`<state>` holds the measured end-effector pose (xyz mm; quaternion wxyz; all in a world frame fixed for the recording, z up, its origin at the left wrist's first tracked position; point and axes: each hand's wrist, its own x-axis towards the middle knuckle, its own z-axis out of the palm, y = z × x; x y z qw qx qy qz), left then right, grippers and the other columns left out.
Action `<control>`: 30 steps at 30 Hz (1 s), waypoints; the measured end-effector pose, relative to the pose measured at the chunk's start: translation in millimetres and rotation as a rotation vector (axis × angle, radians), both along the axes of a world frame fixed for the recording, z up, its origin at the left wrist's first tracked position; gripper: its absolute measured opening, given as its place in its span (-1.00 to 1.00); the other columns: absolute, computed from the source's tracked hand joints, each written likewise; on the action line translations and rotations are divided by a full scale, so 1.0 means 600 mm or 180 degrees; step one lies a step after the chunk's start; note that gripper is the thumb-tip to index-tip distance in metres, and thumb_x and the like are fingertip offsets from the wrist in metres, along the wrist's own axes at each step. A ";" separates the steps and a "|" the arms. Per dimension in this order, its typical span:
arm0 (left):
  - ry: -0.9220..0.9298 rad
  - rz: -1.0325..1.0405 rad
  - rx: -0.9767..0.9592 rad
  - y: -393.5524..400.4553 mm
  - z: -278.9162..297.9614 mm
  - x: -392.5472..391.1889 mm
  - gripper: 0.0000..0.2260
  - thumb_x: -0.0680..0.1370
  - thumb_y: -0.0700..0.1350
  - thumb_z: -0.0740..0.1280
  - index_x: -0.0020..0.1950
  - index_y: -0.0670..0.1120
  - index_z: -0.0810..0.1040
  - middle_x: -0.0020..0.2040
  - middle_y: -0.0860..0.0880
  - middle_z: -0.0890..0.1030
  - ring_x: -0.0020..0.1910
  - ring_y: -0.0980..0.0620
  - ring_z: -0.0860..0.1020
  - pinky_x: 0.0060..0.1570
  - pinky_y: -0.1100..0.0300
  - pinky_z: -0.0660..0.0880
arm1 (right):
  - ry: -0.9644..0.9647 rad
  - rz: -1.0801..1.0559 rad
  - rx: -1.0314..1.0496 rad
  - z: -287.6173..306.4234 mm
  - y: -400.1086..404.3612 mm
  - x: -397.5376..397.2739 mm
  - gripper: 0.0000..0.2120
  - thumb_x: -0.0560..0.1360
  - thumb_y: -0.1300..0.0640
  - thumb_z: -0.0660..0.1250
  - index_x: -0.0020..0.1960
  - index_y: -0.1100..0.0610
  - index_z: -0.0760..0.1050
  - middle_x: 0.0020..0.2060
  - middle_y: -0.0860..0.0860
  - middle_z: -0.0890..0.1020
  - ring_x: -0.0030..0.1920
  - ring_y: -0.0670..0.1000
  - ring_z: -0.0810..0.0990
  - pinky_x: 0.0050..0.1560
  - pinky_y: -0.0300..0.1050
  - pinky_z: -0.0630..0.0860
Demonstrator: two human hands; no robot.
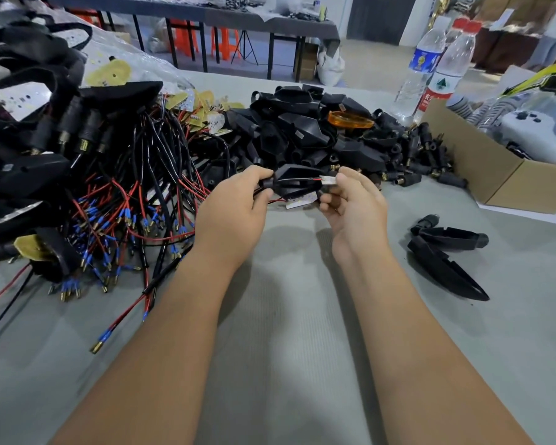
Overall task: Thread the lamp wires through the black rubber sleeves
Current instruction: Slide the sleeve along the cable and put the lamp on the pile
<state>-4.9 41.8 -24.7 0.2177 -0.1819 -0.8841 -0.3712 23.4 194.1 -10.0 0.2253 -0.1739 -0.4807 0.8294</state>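
Note:
My left hand grips the stem end of a black lamp housing held above the grey table. A thin black and red wire runs across the housing to a small white LED board, which my right hand pinches between thumb and forefinger. A second white board edge shows under the housing. To the left lies a tangle of red and black wires with blue-capped terminals. Behind my hands is a heap of black housings and rubber sleeves.
Two black housings lie at the right on the grey mat. An open cardboard box stands at the right edge, two water bottles behind it. Small black sleeves with brass ends are scattered by the box.

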 end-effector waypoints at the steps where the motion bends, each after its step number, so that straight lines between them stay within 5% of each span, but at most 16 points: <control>1: 0.0027 -0.0002 -0.0089 -0.001 0.001 -0.001 -0.76 0.61 -0.10 0.26 0.27 0.01 0.50 -0.09 0.14 0.51 0.01 0.03 0.50 -0.16 0.16 0.29 | -0.0004 0.0019 -0.0017 0.001 0.000 0.000 -0.84 0.58 0.35 0.24 0.05 0.16 0.53 -0.29 0.09 0.55 -0.42 -0.06 0.51 -0.34 -0.23 0.50; 5: -0.0038 -0.0123 -0.0120 0.001 0.003 0.003 -0.74 0.61 -0.12 0.23 0.31 -0.05 0.47 0.04 0.00 0.59 0.08 -0.03 0.53 -0.06 0.09 0.41 | 0.0039 0.0002 0.0185 -0.002 -0.001 -0.002 -0.68 0.53 0.44 0.26 0.21 0.15 0.45 -0.12 0.10 0.58 -0.21 -0.02 0.55 -0.23 -0.26 0.53; 12: -0.0192 -0.0276 -0.0121 0.020 -0.002 0.008 -0.72 0.61 -0.09 0.24 0.32 -0.05 0.48 0.15 -0.02 0.57 0.13 -0.01 0.51 0.09 0.06 0.46 | 0.0140 0.0066 0.0947 -0.007 -0.006 0.001 -0.84 0.54 0.36 0.33 0.01 0.12 0.50 -0.31 -0.06 0.66 -0.28 -0.12 0.58 -0.24 -0.28 0.49; 18: -0.0484 -0.0304 0.0524 0.027 -0.008 0.002 -0.82 0.58 -0.14 0.29 0.18 -0.05 0.53 -0.11 0.12 0.53 -0.02 -0.02 0.57 0.05 -0.05 0.51 | 0.0134 0.0034 0.1315 -0.009 -0.008 0.001 -0.85 0.55 0.33 0.32 -0.03 0.10 0.53 -0.37 -0.13 0.67 -0.34 -0.23 0.59 -0.30 -0.39 0.45; 26: -0.0634 -0.0319 0.0696 0.025 -0.012 -0.003 -0.87 0.58 -0.12 0.27 0.08 0.07 0.54 -0.24 0.22 0.47 -0.21 0.23 0.48 -0.10 0.15 0.42 | -0.0192 -0.0277 0.1926 -0.009 -0.010 -0.003 -0.85 0.51 0.22 0.39 -0.06 -0.04 0.58 0.15 0.22 0.56 -0.06 0.04 0.54 0.04 -0.02 0.53; 30: -0.0585 -0.0381 0.0736 0.025 -0.008 -0.002 -0.83 0.60 -0.15 0.25 0.14 0.03 0.55 -0.21 0.23 0.47 -0.11 0.15 0.48 0.05 0.06 0.50 | -0.0142 -0.0161 0.1882 -0.010 -0.013 0.000 -0.85 0.55 0.23 0.33 -0.07 -0.03 0.52 0.05 0.16 0.61 -0.08 -0.02 0.54 0.04 0.06 0.56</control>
